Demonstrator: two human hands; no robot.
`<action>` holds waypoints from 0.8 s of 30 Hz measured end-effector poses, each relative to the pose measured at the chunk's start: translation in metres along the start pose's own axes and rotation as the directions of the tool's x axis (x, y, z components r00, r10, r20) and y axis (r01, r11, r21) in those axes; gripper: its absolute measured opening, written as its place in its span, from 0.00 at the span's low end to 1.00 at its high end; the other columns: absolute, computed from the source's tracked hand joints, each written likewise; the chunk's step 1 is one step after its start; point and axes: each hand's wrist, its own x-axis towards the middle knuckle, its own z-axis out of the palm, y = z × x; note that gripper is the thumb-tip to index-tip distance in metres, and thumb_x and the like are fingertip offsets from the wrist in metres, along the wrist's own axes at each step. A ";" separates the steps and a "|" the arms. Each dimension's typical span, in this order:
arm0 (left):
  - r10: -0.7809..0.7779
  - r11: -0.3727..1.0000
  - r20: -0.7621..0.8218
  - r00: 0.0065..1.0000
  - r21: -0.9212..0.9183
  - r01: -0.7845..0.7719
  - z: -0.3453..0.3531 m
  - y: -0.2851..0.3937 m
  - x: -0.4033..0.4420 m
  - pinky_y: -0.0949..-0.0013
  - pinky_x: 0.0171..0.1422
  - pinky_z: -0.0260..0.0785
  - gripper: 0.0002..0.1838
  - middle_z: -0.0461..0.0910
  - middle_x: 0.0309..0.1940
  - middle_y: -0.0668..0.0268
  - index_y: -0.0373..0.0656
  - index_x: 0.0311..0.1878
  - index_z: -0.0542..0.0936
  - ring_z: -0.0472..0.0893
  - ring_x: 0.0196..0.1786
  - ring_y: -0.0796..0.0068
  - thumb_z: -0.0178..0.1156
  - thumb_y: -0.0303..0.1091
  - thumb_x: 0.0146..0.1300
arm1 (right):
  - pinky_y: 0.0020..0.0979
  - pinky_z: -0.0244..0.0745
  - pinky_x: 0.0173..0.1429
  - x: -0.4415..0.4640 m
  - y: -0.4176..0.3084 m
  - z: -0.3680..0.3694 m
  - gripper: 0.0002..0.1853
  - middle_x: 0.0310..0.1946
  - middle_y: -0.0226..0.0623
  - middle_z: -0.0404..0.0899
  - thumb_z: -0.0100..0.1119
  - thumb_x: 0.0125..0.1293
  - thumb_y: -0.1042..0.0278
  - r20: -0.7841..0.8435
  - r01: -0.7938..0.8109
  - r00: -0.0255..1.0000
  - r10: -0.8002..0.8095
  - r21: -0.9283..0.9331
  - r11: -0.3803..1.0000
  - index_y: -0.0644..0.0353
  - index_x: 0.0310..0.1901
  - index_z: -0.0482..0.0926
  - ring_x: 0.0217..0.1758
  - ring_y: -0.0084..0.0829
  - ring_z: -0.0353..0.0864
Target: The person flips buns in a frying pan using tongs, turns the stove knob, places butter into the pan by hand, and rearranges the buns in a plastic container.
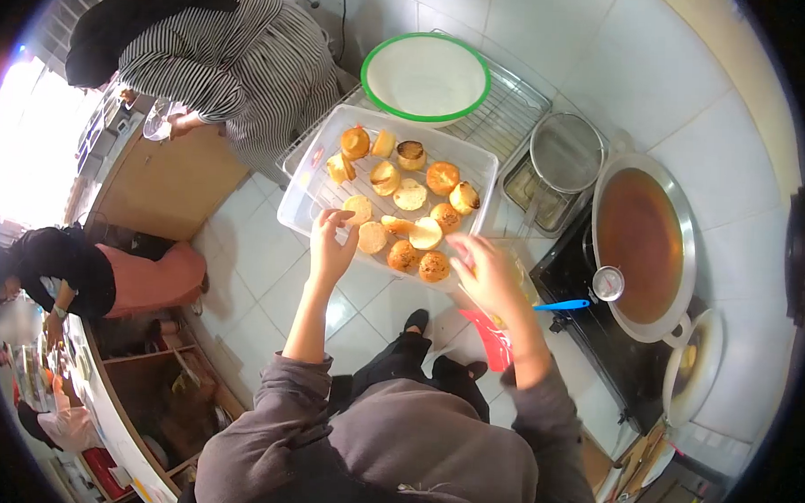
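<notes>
A translucent plastic tray (290,209) in front of me holds several round browned buns (442,177), some whole and some with pale cut faces up. My left hand (330,244) is over the tray's near left side, fingers curved and apart. Its fingertips are close to a pale bun half (357,209); I cannot tell whether they touch. Over the near right corner is my right hand (486,270), with its fingers loosely bent and nothing visible in them. Another pale bun half (425,234) lies just left of it.
Behind the tray a green-rimmed white bowl (426,75) sits on a wire rack (514,91). To the right are a strainer (567,153), a large pan of brown liquid (642,233), a blue-handled ladle (562,305) and a black stove (575,266). Two people (240,68) (78,271) work at the left.
</notes>
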 end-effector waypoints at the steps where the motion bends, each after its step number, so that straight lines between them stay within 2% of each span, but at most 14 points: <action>1: -0.014 1.000 0.000 1.000 0.000 0.014 -0.004 -0.005 -0.003 0.69 0.40 0.66 0.11 0.71 0.34 0.62 0.39 0.36 0.75 0.72 0.34 0.69 0.58 0.26 0.46 | 0.34 0.71 0.44 0.022 0.015 0.020 0.18 0.41 0.42 0.72 0.56 0.52 0.72 -0.015 0.086 0.996 -0.087 -0.094 0.992 0.61 0.47 0.69 0.41 0.39 0.75; 3: -0.060 0.998 0.032 0.998 -0.007 0.060 -0.012 -0.010 -0.009 0.68 0.42 0.66 0.12 0.71 0.36 0.62 0.39 0.37 0.75 0.72 0.37 0.67 0.58 0.26 0.47 | 0.36 0.70 0.44 0.056 0.023 0.046 0.22 0.43 0.42 0.71 0.59 0.50 0.69 0.037 0.178 0.984 -0.174 -0.189 0.966 0.59 0.48 0.68 0.41 0.42 0.73; 6: -0.119 0.992 0.107 0.987 -0.025 0.122 -0.018 -0.011 -0.007 0.66 0.46 0.66 0.14 0.71 0.39 0.60 0.39 0.40 0.75 0.72 0.41 0.64 0.57 0.26 0.47 | 0.34 0.70 0.46 0.081 0.019 0.072 0.23 0.43 0.41 0.71 0.62 0.47 0.65 0.239 0.074 0.971 -0.009 -0.264 0.962 0.61 0.46 0.69 0.46 0.40 0.72; 8: -0.128 0.990 0.149 0.981 -0.031 0.134 -0.017 -0.016 0.001 0.65 0.49 0.66 0.16 0.71 0.41 0.58 0.38 0.42 0.74 0.72 0.45 0.61 0.58 0.26 0.46 | 0.34 0.71 0.44 0.087 0.035 0.089 0.23 0.40 0.42 0.74 0.63 0.45 0.65 0.193 0.068 0.981 -0.014 -0.276 0.959 0.61 0.44 0.70 0.43 0.40 0.74; 10: -0.079 0.982 0.201 0.976 0.182 0.042 -0.012 -0.026 0.011 0.62 0.54 0.63 0.23 0.69 0.47 0.56 0.37 0.48 0.70 0.70 0.49 0.56 0.59 0.28 0.45 | 0.33 0.71 0.44 0.088 0.044 0.092 0.22 0.37 0.43 0.75 0.64 0.44 0.66 0.158 -0.072 0.981 0.112 -0.240 0.968 0.62 0.43 0.71 0.41 0.41 0.75; 11: -0.096 0.972 0.232 0.968 0.232 0.041 -0.007 -0.029 0.015 0.62 0.55 0.63 0.25 0.68 0.48 0.55 0.37 0.50 0.69 0.69 0.49 0.55 0.59 0.28 0.45 | 0.29 0.72 0.41 0.085 0.051 0.090 0.18 0.33 0.43 0.77 0.62 0.47 0.67 0.039 -0.004 0.999 0.012 -0.209 0.978 0.63 0.41 0.71 0.35 0.35 0.77; 14: -0.098 0.957 0.352 0.931 0.291 -0.010 0.009 -0.031 0.029 0.63 0.57 0.62 0.29 0.68 0.50 0.54 0.38 0.52 0.67 0.68 0.52 0.54 0.61 0.29 0.42 | 0.29 0.73 0.36 0.061 0.033 0.067 0.18 0.32 0.39 0.77 0.60 0.52 0.66 -0.111 -0.089 0.986 0.123 0.268 0.959 0.65 0.42 0.70 0.33 0.31 0.77; 16: 0.030 0.961 0.401 0.915 0.242 -0.137 0.017 -0.048 0.034 0.63 0.57 0.61 0.31 0.68 0.51 0.56 0.38 0.52 0.68 0.68 0.53 0.57 0.63 0.33 0.40 | 0.22 0.71 0.36 0.019 0.001 0.035 0.17 0.34 0.35 0.74 0.57 0.55 0.68 -0.141 -0.092 0.975 0.173 0.453 0.887 0.63 0.45 0.68 0.34 0.21 0.74; 18: 0.060 0.957 0.400 0.915 0.237 -0.166 0.028 -0.053 0.040 0.62 0.55 0.63 0.32 0.70 0.49 0.56 0.39 0.51 0.70 0.70 0.50 0.57 0.66 0.34 0.37 | 0.20 0.70 0.38 -0.038 -0.030 -0.004 0.19 0.36 0.34 0.72 0.56 0.55 0.72 0.041 -0.183 0.963 0.266 0.824 0.536 0.60 0.49 0.66 0.35 0.19 0.72; 20: -0.045 0.959 0.454 0.890 0.270 -0.089 0.034 -0.055 0.042 0.61 0.55 0.62 0.32 0.70 0.45 0.53 0.38 0.49 0.71 0.68 0.51 0.55 0.66 0.33 0.35 | 0.22 0.70 0.40 -0.103 -0.051 -0.046 0.20 0.36 0.33 0.72 0.55 0.56 0.73 -0.052 -0.141 0.962 0.268 0.744 0.653 0.58 0.51 0.65 0.37 0.19 0.72; 21: 0.114 0.928 0.450 0.885 0.270 -0.257 0.040 -0.074 0.043 0.60 0.53 0.63 0.30 0.69 0.44 0.52 0.39 0.47 0.71 0.68 0.49 0.54 0.66 0.32 0.34 | 0.23 0.70 0.40 -0.138 -0.056 -0.069 0.21 0.37 0.34 0.72 0.55 0.55 0.73 -0.126 -0.129 0.948 0.293 0.688 0.714 0.57 0.51 0.64 0.37 0.20 0.72; 22: 0.085 0.948 0.444 0.892 0.239 -0.209 0.041 -0.081 0.046 0.59 0.52 0.63 0.28 0.69 0.43 0.51 0.38 0.43 0.72 0.68 0.47 0.52 0.66 0.32 0.33 | 0.24 0.71 0.41 -0.173 -0.060 -0.094 0.22 0.37 0.35 0.72 0.55 0.54 0.74 -0.183 -0.131 0.933 0.310 0.630 0.766 0.57 0.52 0.63 0.38 0.21 0.73; 23: -0.027 0.955 0.428 0.903 0.279 -0.104 0.035 -0.063 0.048 0.59 0.52 0.63 0.26 0.68 0.42 0.52 0.38 0.41 0.71 0.68 0.46 0.52 0.65 0.32 0.32 | 0.24 0.72 0.43 -0.213 -0.077 -0.126 0.23 0.39 0.34 0.72 0.56 0.54 0.74 -0.253 -0.200 0.865 0.433 0.617 0.761 0.58 0.52 0.63 0.40 0.21 0.73; 24: -0.098 0.964 0.414 0.905 0.264 -0.017 0.032 -0.060 0.047 0.58 0.50 0.63 0.26 0.67 0.43 0.52 0.38 0.41 0.71 0.68 0.46 0.52 0.65 0.31 0.32 | 0.25 0.72 0.45 -0.245 -0.087 -0.145 0.23 0.40 0.34 0.73 0.56 0.53 0.73 -0.477 -0.116 0.727 0.494 0.624 0.773 0.58 0.52 0.63 0.42 0.22 0.74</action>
